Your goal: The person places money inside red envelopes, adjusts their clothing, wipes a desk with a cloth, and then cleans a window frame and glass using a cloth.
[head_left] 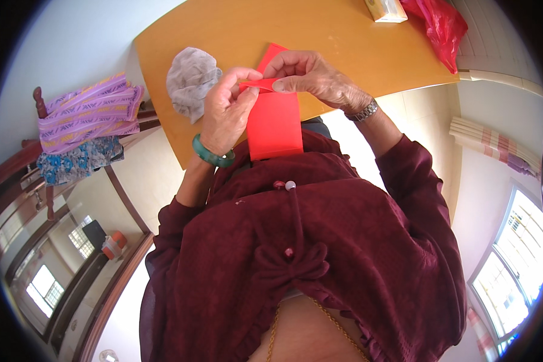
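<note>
A red paper envelope or folded sheet [275,122] hangs down from my fingers toward my lap. Its upper end is bent over into a narrow fold [261,84]. My left hand [230,108] pinches the left end of this fold between thumb and fingers. The thumb of my right hand [314,81] presses on the fold's right end, with the fingers curled behind it. Beyond the hands, a strip of red paper [271,55] shows above the wooden table; whether it joins the held piece is hidden. A crumpled grey cloth [191,79] lies just left of my left hand.
The yellow-brown wooden table [335,50] spreads out in front of me. On its far right are a tissue box [387,11] and a red plastic bag [441,31]. Patterned purple fabric [90,113] hangs over a wooden post at left, near a mirrored cabinet [68,262].
</note>
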A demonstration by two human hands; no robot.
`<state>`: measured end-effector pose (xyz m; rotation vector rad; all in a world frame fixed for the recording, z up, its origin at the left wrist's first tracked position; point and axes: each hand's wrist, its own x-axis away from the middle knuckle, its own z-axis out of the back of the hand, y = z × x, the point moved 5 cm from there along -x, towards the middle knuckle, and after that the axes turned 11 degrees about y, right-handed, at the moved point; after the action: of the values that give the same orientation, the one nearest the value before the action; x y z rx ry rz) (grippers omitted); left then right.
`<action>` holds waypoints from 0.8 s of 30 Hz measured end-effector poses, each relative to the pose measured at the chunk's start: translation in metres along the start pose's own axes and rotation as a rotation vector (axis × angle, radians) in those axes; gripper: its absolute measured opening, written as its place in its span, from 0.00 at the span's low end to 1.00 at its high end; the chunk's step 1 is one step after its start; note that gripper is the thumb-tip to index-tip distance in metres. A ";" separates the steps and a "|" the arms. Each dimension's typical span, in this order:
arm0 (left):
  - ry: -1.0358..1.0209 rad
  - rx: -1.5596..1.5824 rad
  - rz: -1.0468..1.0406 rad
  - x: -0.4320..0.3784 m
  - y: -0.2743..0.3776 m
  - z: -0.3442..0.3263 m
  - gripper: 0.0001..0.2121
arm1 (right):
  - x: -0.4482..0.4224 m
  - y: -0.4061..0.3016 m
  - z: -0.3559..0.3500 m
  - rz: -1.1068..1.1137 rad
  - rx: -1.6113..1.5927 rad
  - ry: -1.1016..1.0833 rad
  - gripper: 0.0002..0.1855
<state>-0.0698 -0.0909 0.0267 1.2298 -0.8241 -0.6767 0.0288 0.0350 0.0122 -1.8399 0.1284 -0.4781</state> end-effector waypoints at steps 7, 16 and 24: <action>0.011 0.059 -0.059 0.001 0.008 -0.002 0.08 | -0.001 -0.001 0.001 0.036 0.000 -0.026 0.09; 0.058 0.082 -0.021 -0.001 0.010 -0.007 0.07 | 0.002 -0.001 -0.001 0.051 0.000 -0.012 0.07; 0.044 0.340 0.291 0.001 0.010 -0.007 0.08 | 0.014 -0.005 0.002 -0.016 0.041 0.038 0.12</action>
<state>-0.0635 -0.0856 0.0361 1.3850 -1.0862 -0.2783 0.0420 0.0342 0.0198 -1.7930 0.1285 -0.5232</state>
